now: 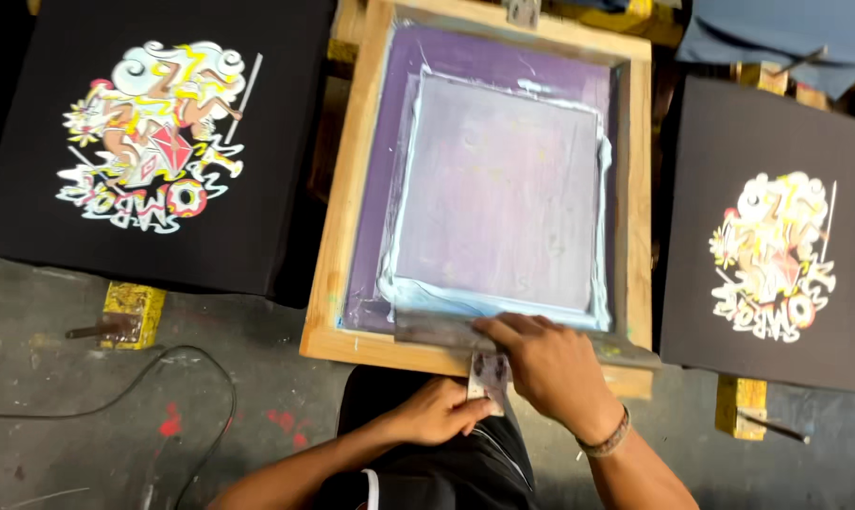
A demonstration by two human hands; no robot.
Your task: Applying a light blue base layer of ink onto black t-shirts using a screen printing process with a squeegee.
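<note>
— So, from the head camera: what do the hands have?

— Right hand [550, 364] lies palm down on the squeegee [446, 331], a long flat blade smeared with pale ink, set along the near edge of the screen [498, 189]. Its fingers are together, pressed over the blade. Left hand [441, 411] is just below, fingers pinched on a small ink-stained card [489, 373], which sticks up beside the right thumb.

— And the screen?

— Rectangular frame [352, 189] of bare light wood, mesh inside tinted purple, with a paler, chalky square in the middle. Thick ridges of whitish ink run round that square, wet and glossy, heaviest at the near edge, where the squeegee is touching them.

— What lies either side?

— Left, a black shirt [31, 142] stretched flat on a board, with a white, yellow and red cartoon print [158, 132]. Right, a second shirt [720, 189], dark and matte, with the same design [777, 255]. Both are well apart from the hands.

— Anything lower down?

— Grey concrete floor [68, 416], rough, spotted with red paint, and a thin black cable [201, 378] looping over it. Yellow, paint-crusted brackets [133, 312] show under the boards. A woven band [609, 440] circles the right wrist.
</note>
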